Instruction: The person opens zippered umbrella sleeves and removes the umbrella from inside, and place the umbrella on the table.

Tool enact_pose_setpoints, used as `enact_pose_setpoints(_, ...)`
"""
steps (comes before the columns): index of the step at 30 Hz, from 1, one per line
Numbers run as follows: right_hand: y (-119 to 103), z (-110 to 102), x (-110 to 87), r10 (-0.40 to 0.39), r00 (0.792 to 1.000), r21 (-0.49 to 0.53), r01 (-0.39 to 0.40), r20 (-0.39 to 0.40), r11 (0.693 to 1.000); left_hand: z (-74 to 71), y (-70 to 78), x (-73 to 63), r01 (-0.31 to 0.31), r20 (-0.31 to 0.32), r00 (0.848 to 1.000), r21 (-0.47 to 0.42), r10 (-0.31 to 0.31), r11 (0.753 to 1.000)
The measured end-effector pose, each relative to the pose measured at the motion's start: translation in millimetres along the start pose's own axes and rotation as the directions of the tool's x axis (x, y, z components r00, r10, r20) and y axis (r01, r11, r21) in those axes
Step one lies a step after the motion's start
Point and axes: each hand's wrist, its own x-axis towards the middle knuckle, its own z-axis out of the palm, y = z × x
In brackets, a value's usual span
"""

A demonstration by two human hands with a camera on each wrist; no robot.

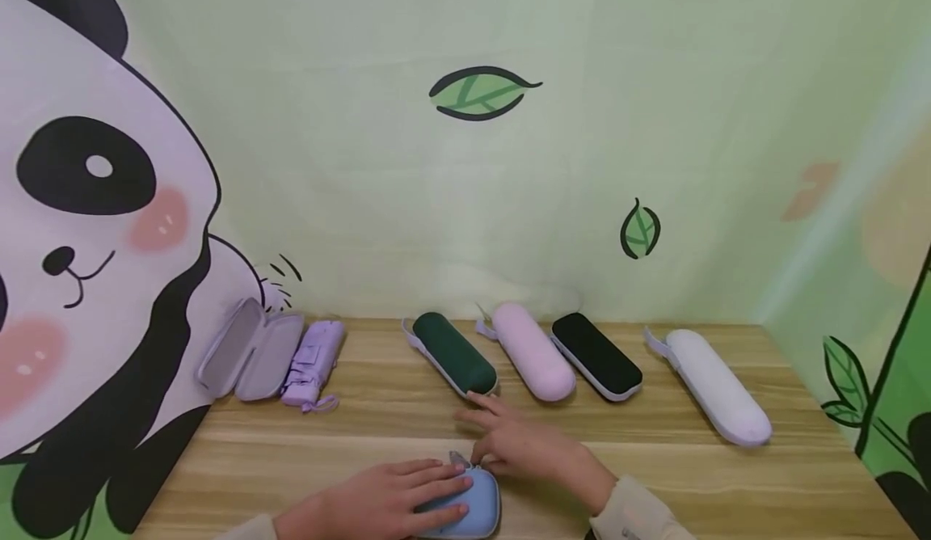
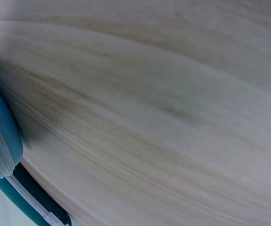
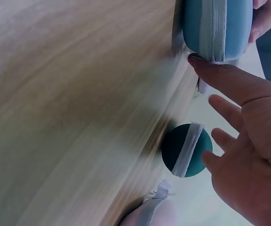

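A light-blue hard zip case point(image 1: 482, 501) with rounded corners lies at the table's front edge. My left hand point(image 1: 378, 498) rests across its top with fingers laid out straight, partly covering it. At the case's far corner, beside a grey tab point(image 1: 458, 459), my right hand point(image 1: 527, 447) pinches the zipper pull with thumb and forefinger. Its other fingers spread away from the case. In the right wrist view the thumb point(image 3: 220, 77) meets the zipper band point(image 3: 213, 30), which looks closed there; the pull is mostly hidden. The left wrist view catches the blue case point(image 2: 3, 136) at its edge.
Along the back lie long zip cases: dark green point(image 1: 454, 354), pink point(image 1: 533, 352), black point(image 1: 596, 356) and white point(image 1: 718, 386). At the left, an opened lavender case point(image 1: 271, 358) is next to a folded lavender umbrella point(image 1: 314, 362). A printed panda backdrop point(image 1: 349, 160) rises behind the table.
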Motion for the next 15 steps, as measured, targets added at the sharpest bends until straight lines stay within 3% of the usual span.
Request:
enact_pose_setpoints(7, 2.0, 5.6, -6.1, 0.015, 1.000, 0.048, -0.015, -0.006, 0.999, 5.6, 0.9, -0.6, 0.004, -0.015, 1.000, -0.037, -0.004, 0.999)
enact_pose_setpoints(15, 2.4, 8.0, -8.7, 0.042, 0.991, 0.009, -0.041, -0.127, 0.999, 5.1, -0.1, -1.2, -0.007, -0.033, 0.999, -0.029, 0.006, 1.000)
